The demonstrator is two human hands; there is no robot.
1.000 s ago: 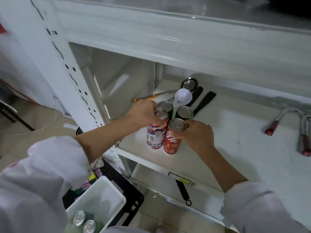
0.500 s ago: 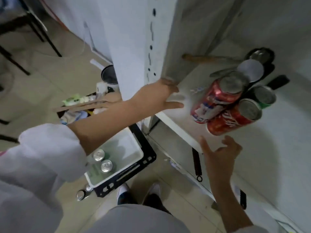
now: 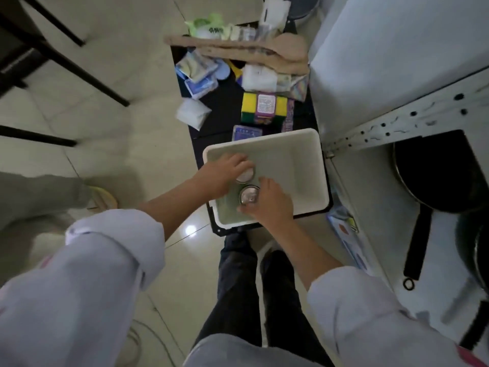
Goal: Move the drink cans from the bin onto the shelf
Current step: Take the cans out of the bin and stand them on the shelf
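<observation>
A white rectangular bin (image 3: 291, 139) sits on the floor on a black tray, below me. Two drink cans stand upright inside it at the near left, seen from above by their silver tops. My left hand (image 3: 225, 173) is wrapped around the farther can (image 3: 246, 176). My right hand (image 3: 270, 205) closes around the nearer can (image 3: 248, 196). Both cans still rest in the bin. The white metal shelf (image 3: 397, 120) rises at the right; the cans placed on it are out of view.
A black tray (image 3: 222, 112) beyond the bin holds packets, sponges and wooden spoons (image 3: 238, 49). A black frying pan (image 3: 436, 176) lies on the lower shelf at right. Dark chair legs (image 3: 66, 62) stand at upper left. My legs and feet are below the bin.
My view has swung down from the shelf to the floor. Both hands left the cans on the shelf, dropped into the bin and closed on the two cans there.
</observation>
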